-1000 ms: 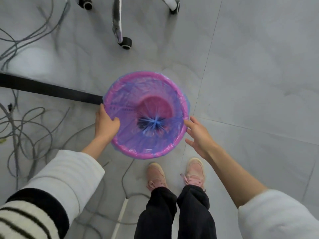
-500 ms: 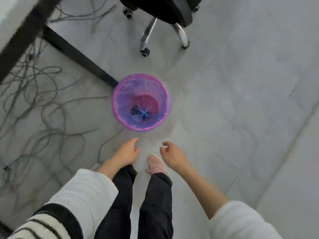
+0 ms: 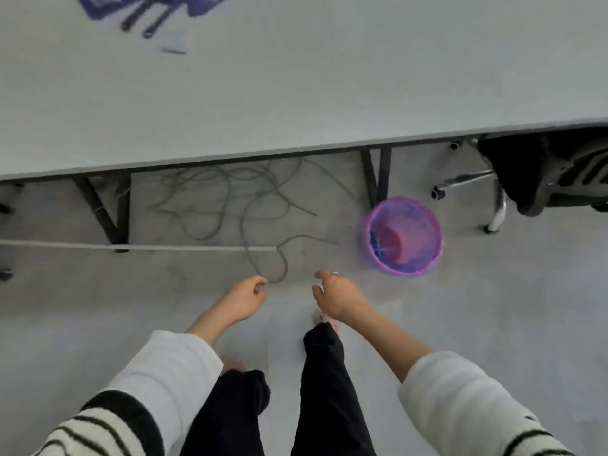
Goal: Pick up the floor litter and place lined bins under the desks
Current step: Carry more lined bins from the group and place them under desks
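A pink bin (image 3: 404,235) lined with a bluish-purple bag stands upright on the grey floor, right beside a black desk leg (image 3: 375,179) and just in front of the desk edge. The wide white desk (image 3: 296,93) fills the upper half of the view. My left hand (image 3: 245,299) hangs low at centre, fingers loosely curled, holding nothing. My right hand (image 3: 335,296) hangs beside it, also loosely curled and empty, left of and nearer to me than the bin. Neither hand touches the bin.
Loose grey cables (image 3: 237,205) sprawl on the floor under the desk. A white cable strip (image 3: 131,247) runs across the floor at left. A black office chair (image 3: 546,179) on castors stands at right. Blurred pens and papers (image 3: 151,18) lie on the desk.
Both hands let go of the bin and drew back. The view rose and swung, so the bin now sits farther off to the right and the desk top fills the upper frame.
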Available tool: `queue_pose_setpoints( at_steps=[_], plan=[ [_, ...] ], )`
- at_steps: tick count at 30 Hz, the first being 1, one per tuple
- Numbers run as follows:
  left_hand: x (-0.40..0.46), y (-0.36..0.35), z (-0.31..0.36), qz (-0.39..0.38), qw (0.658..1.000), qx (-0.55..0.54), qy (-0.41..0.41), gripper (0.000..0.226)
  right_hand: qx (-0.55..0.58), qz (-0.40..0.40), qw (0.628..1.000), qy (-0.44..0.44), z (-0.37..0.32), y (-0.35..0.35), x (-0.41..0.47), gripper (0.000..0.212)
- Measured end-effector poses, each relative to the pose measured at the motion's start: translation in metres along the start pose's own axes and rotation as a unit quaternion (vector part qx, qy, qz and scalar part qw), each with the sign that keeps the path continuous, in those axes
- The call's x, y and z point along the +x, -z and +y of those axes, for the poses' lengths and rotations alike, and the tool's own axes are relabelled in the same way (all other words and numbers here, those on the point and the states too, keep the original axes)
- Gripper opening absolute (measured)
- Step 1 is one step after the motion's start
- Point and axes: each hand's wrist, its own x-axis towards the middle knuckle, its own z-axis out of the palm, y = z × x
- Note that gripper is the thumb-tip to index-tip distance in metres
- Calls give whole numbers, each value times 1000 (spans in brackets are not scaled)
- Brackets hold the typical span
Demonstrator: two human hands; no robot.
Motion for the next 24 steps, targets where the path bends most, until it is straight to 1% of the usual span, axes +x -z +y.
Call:
queue_pose_setpoints(
  at_steps=[1,2,3,5,7,10,13,16,18,19,21,22,23,24],
  plan=[
    [-16,13,-24,21,999,-28,10,33,-26,-4,999,20,-31,-7,-3,43],
    [-45,31,-60,50,997,-60,29,32,-55,-16,997,52,-80,-22,-8,42],
    [-62,38,-80,74,993,-80,40,32,-69,-22,995,71,-107,-32,-11,41],
    [-100,60,-133,134,978,-140,77,31,-99,-34,986,130,-178,-61,-14,42],
    [-137,80,-183,169,963,-183,101,31,-134,-52,974,173,-241,-93,-21,44],
    [-191,112,-262,218,938,-232,138,31,-201,-97,948,229,-329,-141,-37,46],
    [-240,147,-339,304,889,-295,174,29,-258,-124,914,288,-424,-181,-50,45],
    [-269,182,-396,359,845,-337,209,29,-286,-139,891,325,-504,-210,-49,43],
    [-278,204,-428,380,821,-362,226,30,-299,-150,878,343,-553,-226,-44,43],
    [-281,212,-438,386,812,-373,230,29,-297,-155,877,345,-568,-230,-43,43],
    [-288,237,-478,418,771,-406,258,29,-315,-170,858,368,-629,-253,-36,43],
    [-290,245,-487,427,761,-413,262,29,-320,-172,854,373,-644,-258,-33,43],
    [-295,258,-507,442,737,-431,275,29,-334,-182,840,387,-678,-270,-31,44],
    [-299,267,-520,448,722,-448,280,29,-346,-189,829,396,-700,-279,-29,44]
  ],
)
